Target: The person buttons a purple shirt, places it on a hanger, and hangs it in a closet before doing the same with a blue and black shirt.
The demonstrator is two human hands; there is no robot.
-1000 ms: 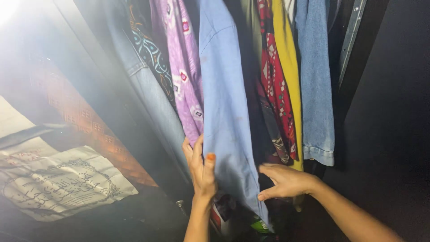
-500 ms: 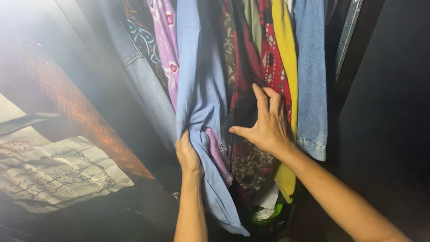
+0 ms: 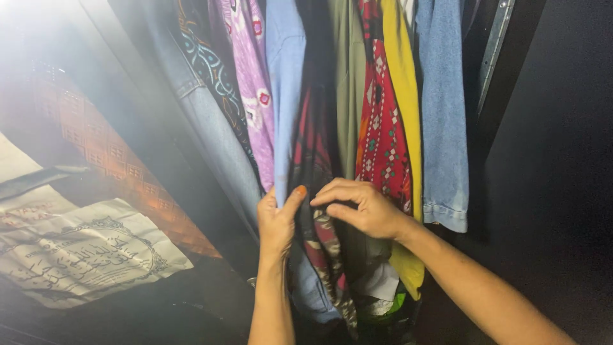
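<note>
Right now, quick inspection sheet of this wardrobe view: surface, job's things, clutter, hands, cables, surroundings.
Surface: dark wardrobe floor, dim.
Job's things: dark patterned hanging garment with red print, between light blue cotton shirt and olive green garment.
Clutter: pale printed cloth lying lower left; orange-brown woven fabric beside it.
Hands: left hand holds the blue shirt's edge aside; right hand pinches the dark patterned garment.
Cables: nothing seen.
Surroundings: purple floral garment, red patterned garment, yellow garment, blue denim sleeve, metal rail.
</note>
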